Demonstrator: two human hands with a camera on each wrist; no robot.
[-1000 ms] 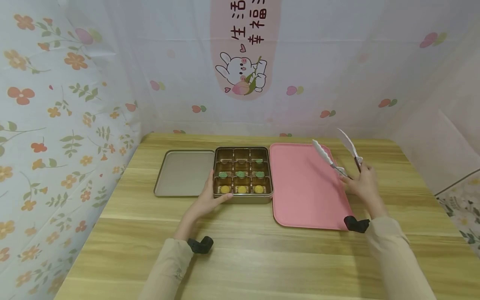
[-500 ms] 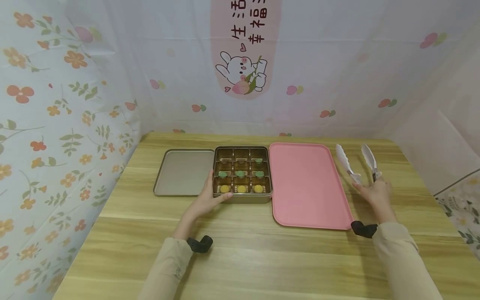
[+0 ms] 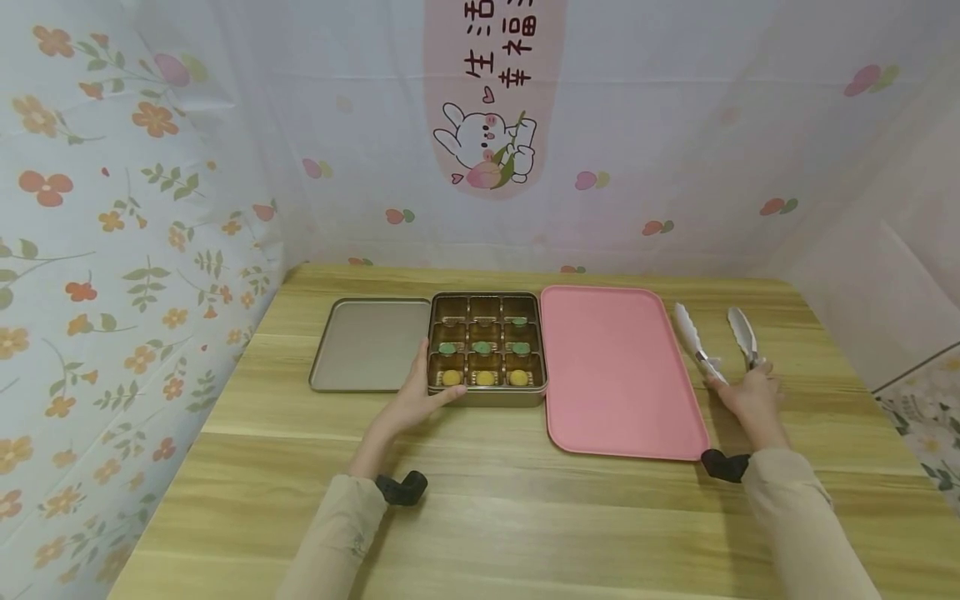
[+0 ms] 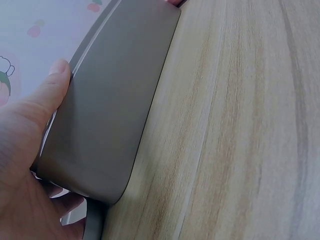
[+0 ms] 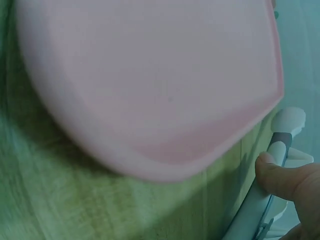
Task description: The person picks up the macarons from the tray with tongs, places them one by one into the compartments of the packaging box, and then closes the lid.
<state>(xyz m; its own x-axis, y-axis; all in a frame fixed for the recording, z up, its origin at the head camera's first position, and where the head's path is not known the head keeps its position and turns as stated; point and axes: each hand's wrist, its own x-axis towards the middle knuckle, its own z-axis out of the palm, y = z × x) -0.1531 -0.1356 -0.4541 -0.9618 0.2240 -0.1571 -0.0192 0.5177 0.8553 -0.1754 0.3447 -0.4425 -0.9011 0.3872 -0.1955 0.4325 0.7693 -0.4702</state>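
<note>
A square tin box (image 3: 502, 399) with a gold divided insert stands mid-table. Round yellow pieces (image 3: 485, 378) fill its front row of compartments, green ones (image 3: 482, 347) the middle row, and one more green piece (image 3: 519, 322) sits at back right. My left hand (image 3: 411, 402) grips the box's front left corner, thumb (image 4: 60, 75) along the front rim and fingers round the left side. Right of the tray, my right hand (image 3: 756, 402) holds a pair of white-headed tongs (image 3: 688, 332) low over the table. Their two arms are spread, pointing away, with nothing between them.
A flat metal lid (image 3: 371, 346) lies left of the box, against it. The pink tray (image 3: 618, 375) lies bare on the box's right. Behind the wooden table (image 3: 555, 517) hangs a printed cloth (image 3: 645, 125); another flowered cloth (image 3: 150, 275) borders the left.
My right hand has carried the tongs rightward off the tray's edge and down toward the table, their tips now lower. My left hand and the box have stayed in place.
</note>
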